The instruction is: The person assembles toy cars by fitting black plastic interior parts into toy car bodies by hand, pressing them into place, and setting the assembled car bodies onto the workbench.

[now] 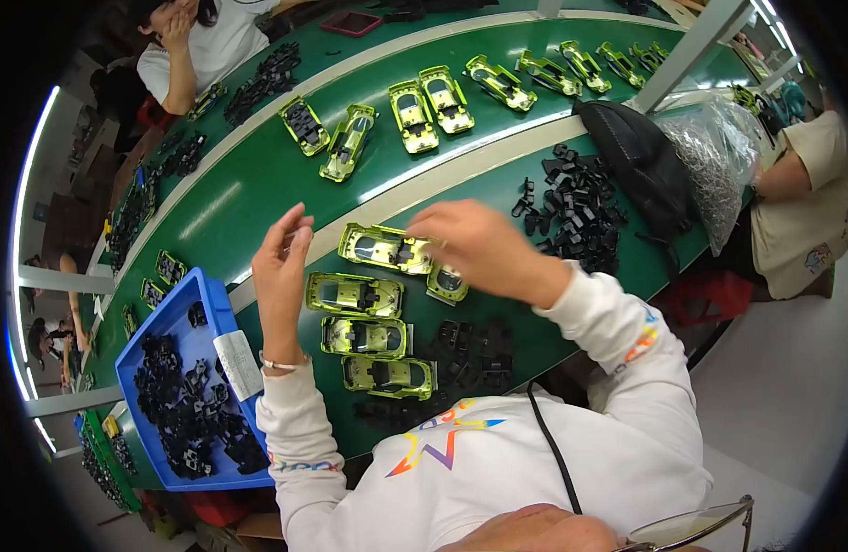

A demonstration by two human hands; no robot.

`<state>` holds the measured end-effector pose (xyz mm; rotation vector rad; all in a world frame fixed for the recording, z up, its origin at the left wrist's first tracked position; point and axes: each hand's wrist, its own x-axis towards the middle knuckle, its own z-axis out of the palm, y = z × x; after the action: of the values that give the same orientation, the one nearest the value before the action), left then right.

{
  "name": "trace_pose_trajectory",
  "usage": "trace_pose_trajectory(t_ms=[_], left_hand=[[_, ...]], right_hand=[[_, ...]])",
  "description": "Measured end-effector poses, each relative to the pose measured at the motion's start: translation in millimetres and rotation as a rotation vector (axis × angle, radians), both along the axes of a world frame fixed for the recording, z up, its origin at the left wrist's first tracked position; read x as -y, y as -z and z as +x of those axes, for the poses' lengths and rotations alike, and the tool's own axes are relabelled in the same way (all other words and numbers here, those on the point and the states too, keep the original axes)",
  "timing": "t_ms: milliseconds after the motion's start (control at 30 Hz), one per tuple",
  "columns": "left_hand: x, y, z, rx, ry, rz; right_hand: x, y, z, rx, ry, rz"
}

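Note:
My left hand [281,267] is raised left of the toy car bodies, its fingers loosely bent and apart, with nothing in them. My right hand [484,247], slightly blurred, reaches over the right end of the topmost lime-green toy car body [373,247]. Its fingers are bent together there; what they hold, if anything, is hidden. Under that hand another car body [447,283] lies at an angle, partly covered. Nearer me three more lie in a column: one car body [350,294], a second car body [360,337] and a third car body [387,375].
A blue tray [130,368] of black parts stands at left. Loose black parts [571,198] lie in a pile at right, beside a black bag [636,152] and a clear bag of screws [718,175]. More car bodies [349,143] line the green conveyor belt [249,198]. Other people sit nearby.

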<state>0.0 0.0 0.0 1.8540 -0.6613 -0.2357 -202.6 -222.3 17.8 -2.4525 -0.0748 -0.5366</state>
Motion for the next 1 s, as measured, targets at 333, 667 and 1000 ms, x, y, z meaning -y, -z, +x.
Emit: trace_pose_trajectory(t_ms=[333, 667, 1000], left_hand=[[94.1, -0.4, 65.5, 0.370, -0.121, 0.281], [134.3, 45.4, 72.0, 0.449, -0.159, 0.487], [90.3, 42.0, 76.4, 0.295, -0.131, 0.418]], right_hand=[[111.8, 5.4, -57.9, -0.119, 0.411, -0.323], [106.8, 8.4, -53.8, -0.271, 0.278, -0.362], [62.6, -31.4, -28.2, -0.047, 0.193, -0.266]])
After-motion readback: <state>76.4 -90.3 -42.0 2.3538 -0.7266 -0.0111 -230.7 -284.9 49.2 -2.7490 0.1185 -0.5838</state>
